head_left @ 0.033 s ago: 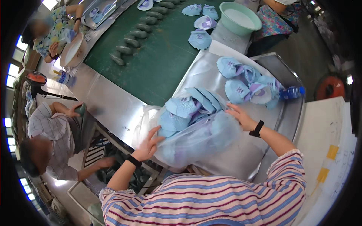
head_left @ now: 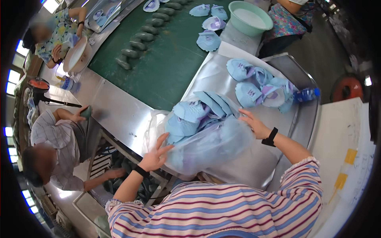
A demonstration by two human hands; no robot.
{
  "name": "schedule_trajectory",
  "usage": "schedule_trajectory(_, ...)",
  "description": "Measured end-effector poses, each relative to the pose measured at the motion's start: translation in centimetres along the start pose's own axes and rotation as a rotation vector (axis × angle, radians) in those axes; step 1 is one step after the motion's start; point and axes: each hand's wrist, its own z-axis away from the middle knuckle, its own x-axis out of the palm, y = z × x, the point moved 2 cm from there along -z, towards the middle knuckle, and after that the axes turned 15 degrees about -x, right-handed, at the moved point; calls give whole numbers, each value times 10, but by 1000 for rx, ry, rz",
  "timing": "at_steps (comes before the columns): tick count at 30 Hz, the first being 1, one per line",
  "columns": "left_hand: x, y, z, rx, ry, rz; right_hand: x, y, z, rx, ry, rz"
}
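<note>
On the metal tabletop in front of me lies a clear plastic bag (head_left: pixel 210 144), its mouth around a pile of light blue shoe uppers (head_left: pixel 186 115) with purple linings. Several uppers stick out of it at the far side; others show dimly through the film. My left hand (head_left: pixel 155 158) is at the bag's left edge, fingers spread, fingertips against the film beside the uppers. At the right edge my right hand (head_left: pixel 256 125) reaches over the film with fingers stretched out. Its thumb is mostly hidden. More blue uppers (head_left: pixel 250 94) lie loose to the right of the bag.
A green belt (head_left: pixel 158 71) carries a row of dark shoe lasts (head_left: pixel 139 44) and a few uppers. A pale green basin (head_left: pixel 250 20) stands beyond, a blue-capped bottle (head_left: pixel 306 96) at the right. Co-workers sit at left and far right; a crate of lasts (head_left: pixel 123 174) stands lower left.
The whole view has shifted very slightly. Both hands, the bag and the uppers keep practically the same places.
</note>
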Motion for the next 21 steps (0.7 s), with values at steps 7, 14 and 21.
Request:
schedule_trajectory(7, 46, -8, 57, 305, 226, -557, 6, -54, 37, -197, 28, 326)
schedule_trajectory(14, 73, -52, 91, -254, 5, -234, 53, -74, 66, -167, -25, 492)
schedule_trajectory(21, -14, -70, 50, -582, 469, 324, 0, -59, 46, 447, -191, 94)
